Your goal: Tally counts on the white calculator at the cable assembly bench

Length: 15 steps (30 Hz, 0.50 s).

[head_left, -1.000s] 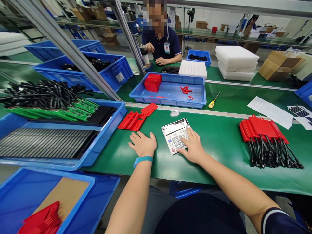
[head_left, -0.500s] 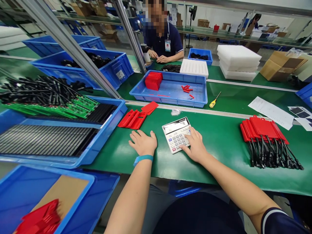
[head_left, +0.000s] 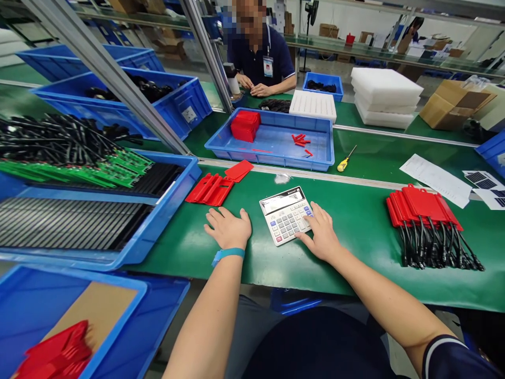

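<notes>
Filling the left end of the desk, a blue tray keeps cabled green circuit boards above a row of black strips, laid side by side, perhaps so that they stay orderly. Just right of its rim lie red shells and a flat red panel, within easy reach of the left hand. That hand rests palm down, fingers spread apart and holding nothing, likely to steady the forearm. Beside it, near the middle, the calculator lies flat, slightly turned, its display away from the person, presumably to keep the keys closest. The right hand reaches over its right side, fingertips at the keys and thumb apart from the fingers, touching rather than gripping. Farther right, red cases overlap in a row with black cables toward the near edge, perhaps to avoid tangling.
</notes>
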Tool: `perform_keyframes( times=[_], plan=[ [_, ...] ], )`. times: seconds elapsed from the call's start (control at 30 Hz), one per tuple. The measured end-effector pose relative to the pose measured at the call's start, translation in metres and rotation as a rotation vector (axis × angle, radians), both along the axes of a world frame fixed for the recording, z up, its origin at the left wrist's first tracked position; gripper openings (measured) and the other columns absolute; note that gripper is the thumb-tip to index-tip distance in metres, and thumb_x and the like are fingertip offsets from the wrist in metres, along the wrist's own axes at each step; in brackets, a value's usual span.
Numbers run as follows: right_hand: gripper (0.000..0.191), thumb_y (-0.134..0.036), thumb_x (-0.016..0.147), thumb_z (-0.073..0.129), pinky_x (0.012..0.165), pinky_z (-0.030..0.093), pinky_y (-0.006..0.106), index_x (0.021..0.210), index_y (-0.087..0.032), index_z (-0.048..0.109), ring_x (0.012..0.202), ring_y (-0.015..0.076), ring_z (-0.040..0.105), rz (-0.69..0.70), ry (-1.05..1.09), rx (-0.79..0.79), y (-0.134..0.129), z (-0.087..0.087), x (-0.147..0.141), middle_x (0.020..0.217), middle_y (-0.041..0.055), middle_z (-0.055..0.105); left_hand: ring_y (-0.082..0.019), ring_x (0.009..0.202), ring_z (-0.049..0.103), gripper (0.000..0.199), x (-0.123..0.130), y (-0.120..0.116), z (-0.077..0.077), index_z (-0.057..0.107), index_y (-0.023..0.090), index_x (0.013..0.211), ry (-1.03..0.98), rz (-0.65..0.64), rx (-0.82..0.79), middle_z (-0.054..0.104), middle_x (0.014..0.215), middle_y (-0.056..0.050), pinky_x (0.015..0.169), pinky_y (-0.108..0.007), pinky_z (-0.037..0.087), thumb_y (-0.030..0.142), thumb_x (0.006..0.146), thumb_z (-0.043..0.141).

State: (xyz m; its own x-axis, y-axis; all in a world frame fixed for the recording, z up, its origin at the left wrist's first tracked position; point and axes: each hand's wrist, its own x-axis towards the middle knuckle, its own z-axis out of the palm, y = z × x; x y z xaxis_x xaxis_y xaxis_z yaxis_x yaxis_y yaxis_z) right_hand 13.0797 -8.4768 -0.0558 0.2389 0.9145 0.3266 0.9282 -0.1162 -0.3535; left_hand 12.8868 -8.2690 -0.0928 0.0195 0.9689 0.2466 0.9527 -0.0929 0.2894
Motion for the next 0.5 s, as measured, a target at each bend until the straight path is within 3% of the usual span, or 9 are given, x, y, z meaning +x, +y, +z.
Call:
perform_keyframes(
  times=[0.3, 0.5],
  plan=[
    [0.062, -0.061, 0.099, 0.060, 0.122, 0.031, 0.065, 0.131, -0.008, 0.064, 0.155, 0.0424, 0.029, 0.036, 0.003, 0.008, -0.001, 0.000, -0.001, 0.164, 0.0314, 0.031, -0.042, 0.149, 0.035, 0.075, 0.002, 0.001, -0.001, 0.047, -0.005, 0.148, 0.006, 0.000, -0.004, 0.042, 0.158, -0.033, 0.119, -0.065, 0.031, 0.049, 0.097, 0.041],
    [0.065, -0.063, 0.095, 0.065, 0.122, 0.031, 0.064, 0.132, -0.010, 0.065, 0.155, 0.0416, 0.027, 0.102, 0.009, 0.022, 0.001, 0.002, -0.020, 0.164, 0.0316, 0.030, -0.042, 0.150, 0.034, 0.074, 0.001, 0.001, -0.001, 0.046, -0.005, 0.148, 0.007, 0.006, -0.008, 0.041, 0.159, -0.033, 0.120, -0.065, 0.030, 0.049, 0.097, 0.040]
  ],
)
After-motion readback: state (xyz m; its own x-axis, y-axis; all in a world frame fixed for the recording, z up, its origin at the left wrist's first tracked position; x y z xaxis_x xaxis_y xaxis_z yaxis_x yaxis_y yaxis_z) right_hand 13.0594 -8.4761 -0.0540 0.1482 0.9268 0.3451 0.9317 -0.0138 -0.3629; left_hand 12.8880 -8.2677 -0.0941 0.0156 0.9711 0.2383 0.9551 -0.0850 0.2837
